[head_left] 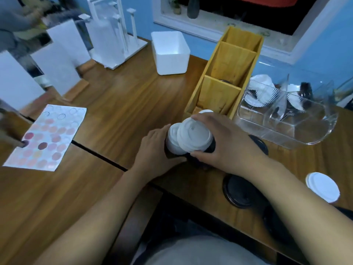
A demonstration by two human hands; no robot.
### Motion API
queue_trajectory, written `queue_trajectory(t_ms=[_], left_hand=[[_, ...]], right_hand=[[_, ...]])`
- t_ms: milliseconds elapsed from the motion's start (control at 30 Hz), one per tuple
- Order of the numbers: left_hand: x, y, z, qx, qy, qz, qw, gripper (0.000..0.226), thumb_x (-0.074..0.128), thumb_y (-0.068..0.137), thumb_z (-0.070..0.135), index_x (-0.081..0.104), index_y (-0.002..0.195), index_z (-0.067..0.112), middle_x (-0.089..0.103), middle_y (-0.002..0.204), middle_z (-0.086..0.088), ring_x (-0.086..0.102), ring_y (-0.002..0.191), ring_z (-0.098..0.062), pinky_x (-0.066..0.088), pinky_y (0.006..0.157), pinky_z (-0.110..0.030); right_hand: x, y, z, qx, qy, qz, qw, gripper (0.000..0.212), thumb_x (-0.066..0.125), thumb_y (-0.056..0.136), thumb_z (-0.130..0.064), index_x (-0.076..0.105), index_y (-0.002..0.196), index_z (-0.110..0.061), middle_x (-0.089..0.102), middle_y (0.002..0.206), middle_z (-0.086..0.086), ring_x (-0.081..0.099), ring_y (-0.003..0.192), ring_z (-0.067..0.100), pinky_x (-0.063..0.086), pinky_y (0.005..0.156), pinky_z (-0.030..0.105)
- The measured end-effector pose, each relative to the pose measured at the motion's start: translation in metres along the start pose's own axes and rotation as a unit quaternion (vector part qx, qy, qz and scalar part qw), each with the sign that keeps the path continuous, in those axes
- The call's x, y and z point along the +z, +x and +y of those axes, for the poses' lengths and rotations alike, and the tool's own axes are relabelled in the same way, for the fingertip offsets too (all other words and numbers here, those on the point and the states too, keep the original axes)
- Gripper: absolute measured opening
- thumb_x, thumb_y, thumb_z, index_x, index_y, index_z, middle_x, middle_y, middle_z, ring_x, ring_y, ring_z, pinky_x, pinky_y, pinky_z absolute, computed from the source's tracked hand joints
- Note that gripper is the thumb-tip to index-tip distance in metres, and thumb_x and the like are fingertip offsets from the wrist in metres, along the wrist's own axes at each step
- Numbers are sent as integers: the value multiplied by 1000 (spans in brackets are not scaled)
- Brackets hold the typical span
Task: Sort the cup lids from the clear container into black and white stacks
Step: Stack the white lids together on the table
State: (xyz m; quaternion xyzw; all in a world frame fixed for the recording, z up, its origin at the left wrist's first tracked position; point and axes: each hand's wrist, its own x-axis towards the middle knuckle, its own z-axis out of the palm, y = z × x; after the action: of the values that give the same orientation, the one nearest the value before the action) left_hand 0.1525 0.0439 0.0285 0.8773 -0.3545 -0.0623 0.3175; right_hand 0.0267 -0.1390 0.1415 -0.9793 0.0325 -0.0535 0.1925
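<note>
Right hand (225,142) and left hand (156,148) both grip a jumbled clump of white lids (193,138) over dark ones, just left of the clear container (286,131). In front of the container lie a loose black lid (240,190) and a loose white lid (322,186); the sorting appears largely unfinished.

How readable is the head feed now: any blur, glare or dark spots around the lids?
Head view: dim overall; stacked lids between left hand and right hand are fairly sharp; left edge smears around the dotted sheet; clear container glints, muddling its contents; black lid fades into shadow.
</note>
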Motion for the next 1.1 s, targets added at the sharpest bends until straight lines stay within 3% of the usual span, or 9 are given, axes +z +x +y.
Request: queue_trajectory(t_ms=[100, 233, 333, 467, 700, 867, 1000, 1100], left_hand=[[2, 3, -4, 17, -26, 7, 1000, 89, 80, 70, 69, 49, 143, 30, 58, 139, 10, 46, 126, -11, 40, 104, -35], [-2, 6, -15, 25, -47, -37, 998, 85, 76, 74, 72, 49, 144, 33, 57, 139, 16, 45, 130, -11, 41, 107, -43], [-6, 10, -23, 38, -63, -68, 995, 86, 78, 76, 67, 46, 148, 35, 55, 143, 17, 42, 135, -13, 39, 110, -48], [-9, 13, -30, 54, -73, -76, 993, 88, 79, 75, 67, 44, 150, 37, 54, 144, 21, 42, 137, -12, 38, 111, -46], [1, 10, -25, 72, -35, -42, 996, 95, 79, 70, 67, 39, 151, 37, 52, 145, 21, 41, 136, -5, 28, 110, -32], [6, 12, -24, 60, -49, -28, 997, 86, 77, 74, 68, 46, 147, 34, 55, 141, 21, 42, 131, -2, 29, 106, -29], [5, 12, -25, 54, -70, -39, 995, 84, 78, 75, 65, 46, 146, 34, 54, 140, 21, 35, 125, 7, 27, 105, -29], [3, 14, -24, 51, -66, -48, 995, 84, 80, 75, 62, 46, 146, 32, 53, 140, 21, 38, 129, 1, 26, 106, -30]], right_hand=[[10, 25, -1, -7, -23, -20, 1000, 80, 76, 77, -49, 39, 145, -31, 45, 142, -9, 42, 129, 13, 40, 104, 33], [17, 39, 0, -30, -78, -39, 996, 78, 72, 79, -49, 37, 147, -32, 43, 148, -10, 39, 134, 15, 42, 105, 36], [19, 42, -2, -53, -123, -60, 989, 73, 69, 80, -51, 43, 145, -31, 41, 154, -9, 32, 143, 17, 32, 115, 41], [21, 40, -1, -49, -106, -64, 991, 72, 67, 80, -64, 51, 140, -28, 47, 149, -11, 28, 144, 13, 28, 117, 43], [29, 39, -3, -18, -90, -45, 995, 52, 64, 85, -61, 60, 127, -29, 56, 141, -11, 49, 127, 17, 35, 108, 37], [28, 42, -20, 1, -120, -60, 991, 49, 61, 90, -56, 58, 129, -27, 59, 136, -8, 50, 124, 16, 43, 96, 32], [24, 46, -26, 13, -124, -83, 989, 48, 58, 93, -54, 54, 133, -27, 57, 138, -8, 49, 124, 17, 43, 96, 34], [22, 46, -24, 30, -130, -99, 986, 49, 56, 93, -56, 52, 133, -28, 58, 137, -7, 53, 122, 18, 47, 94, 36]])
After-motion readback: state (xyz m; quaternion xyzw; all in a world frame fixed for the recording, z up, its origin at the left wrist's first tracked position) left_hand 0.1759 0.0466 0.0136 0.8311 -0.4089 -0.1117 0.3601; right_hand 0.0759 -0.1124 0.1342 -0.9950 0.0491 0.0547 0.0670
